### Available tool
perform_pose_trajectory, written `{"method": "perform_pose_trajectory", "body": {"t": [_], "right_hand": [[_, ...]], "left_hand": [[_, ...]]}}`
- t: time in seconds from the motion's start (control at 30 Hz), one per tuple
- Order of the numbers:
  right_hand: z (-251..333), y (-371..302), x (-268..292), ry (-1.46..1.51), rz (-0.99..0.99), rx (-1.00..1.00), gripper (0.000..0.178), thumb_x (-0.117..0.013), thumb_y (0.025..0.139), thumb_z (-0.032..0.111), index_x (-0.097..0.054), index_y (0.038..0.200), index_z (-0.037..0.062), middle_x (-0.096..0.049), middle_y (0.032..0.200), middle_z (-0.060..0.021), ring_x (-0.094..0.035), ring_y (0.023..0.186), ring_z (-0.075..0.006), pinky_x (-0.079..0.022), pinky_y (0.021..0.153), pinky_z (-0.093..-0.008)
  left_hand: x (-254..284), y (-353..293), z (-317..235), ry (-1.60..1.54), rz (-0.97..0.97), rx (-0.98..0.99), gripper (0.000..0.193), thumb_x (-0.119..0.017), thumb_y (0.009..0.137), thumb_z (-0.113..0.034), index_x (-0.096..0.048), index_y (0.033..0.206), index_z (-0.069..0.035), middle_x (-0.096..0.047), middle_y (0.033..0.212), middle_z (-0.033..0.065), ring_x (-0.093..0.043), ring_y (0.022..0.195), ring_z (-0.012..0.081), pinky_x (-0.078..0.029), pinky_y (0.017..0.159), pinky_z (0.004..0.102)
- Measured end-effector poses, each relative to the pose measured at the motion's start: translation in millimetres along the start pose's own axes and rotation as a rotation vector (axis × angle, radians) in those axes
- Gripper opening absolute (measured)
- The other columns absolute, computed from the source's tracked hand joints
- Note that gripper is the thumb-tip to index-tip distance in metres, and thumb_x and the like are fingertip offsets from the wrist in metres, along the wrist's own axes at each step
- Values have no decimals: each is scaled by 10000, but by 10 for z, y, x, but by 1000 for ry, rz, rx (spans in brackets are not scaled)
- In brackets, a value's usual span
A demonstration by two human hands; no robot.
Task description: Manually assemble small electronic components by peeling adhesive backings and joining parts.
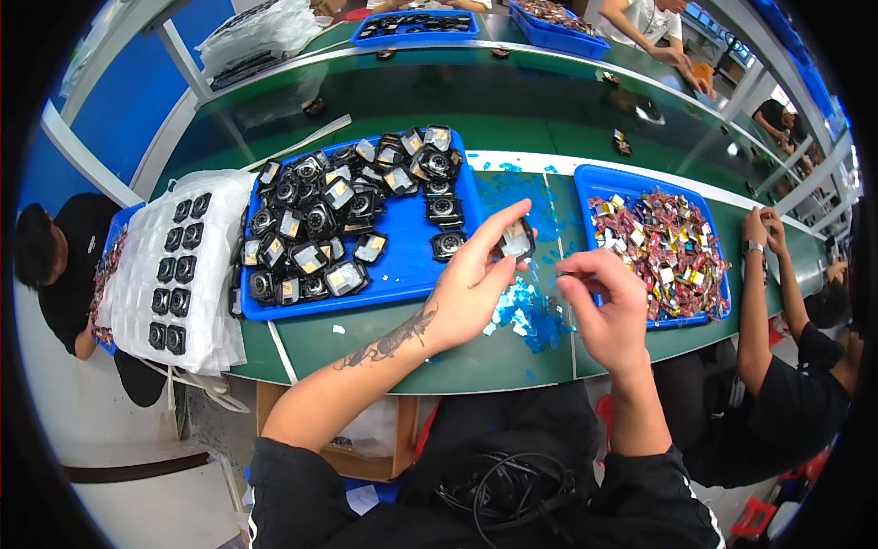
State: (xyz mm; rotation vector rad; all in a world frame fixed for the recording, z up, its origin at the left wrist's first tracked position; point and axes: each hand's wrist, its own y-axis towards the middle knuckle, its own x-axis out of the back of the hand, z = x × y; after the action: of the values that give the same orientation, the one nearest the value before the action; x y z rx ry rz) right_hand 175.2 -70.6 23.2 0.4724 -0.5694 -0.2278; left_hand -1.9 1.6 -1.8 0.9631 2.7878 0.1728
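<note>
My left hand (471, 291) holds a black square smartwatch case (518, 241) between its fingers and thumb, with a pale inner face showing. Just to the right, my right hand (608, 297) has thumb and forefinger pinched together; whatever is between them is too small to tell. Below and between the hands, small blue and whitish film scraps (526, 316) lie scattered on the green bench (412, 352). A blue tray (402, 291) at left is heaped with similar watch cases (320, 220). To the right, another blue tray (585, 183) holds many small battery-like parts with reddish strips (658, 252).
White moulded trays (215, 311) at far left hold paired black watch cases (165, 269). A green conveyor (512, 105) runs behind the bench with a few loose parts. More blue trays (416, 38) stand beyond it. Co-workers sit at left, right and across; one's hands (764, 229) are at right.
</note>
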Motion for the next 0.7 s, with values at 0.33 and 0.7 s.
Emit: {"method": "perform_pose_trajectory", "body": {"t": [0.33,0.7], "right_hand": [[11,93,-147,133,99,-19,131,-641,824,-51,-668,946,-9,-637,893,-111,-660,775,-187,-554,682,-286],[188,147,-239,-111,-91,85,160,-658,803,-59,-667,951,1,-626,796,-106,-584,592,-175,-453,504,-283]], "left_hand": [[-51,-4,4,-101,-16,-61,498,-445,926,59,-362,1413,-3,-529,1266,124,-541,1130,153,-440,972,300],[-60,-13,4,-165,16,-36,534,-432,929,76,-321,1444,-10,-535,1261,110,-550,1108,129,-445,951,263]]}}
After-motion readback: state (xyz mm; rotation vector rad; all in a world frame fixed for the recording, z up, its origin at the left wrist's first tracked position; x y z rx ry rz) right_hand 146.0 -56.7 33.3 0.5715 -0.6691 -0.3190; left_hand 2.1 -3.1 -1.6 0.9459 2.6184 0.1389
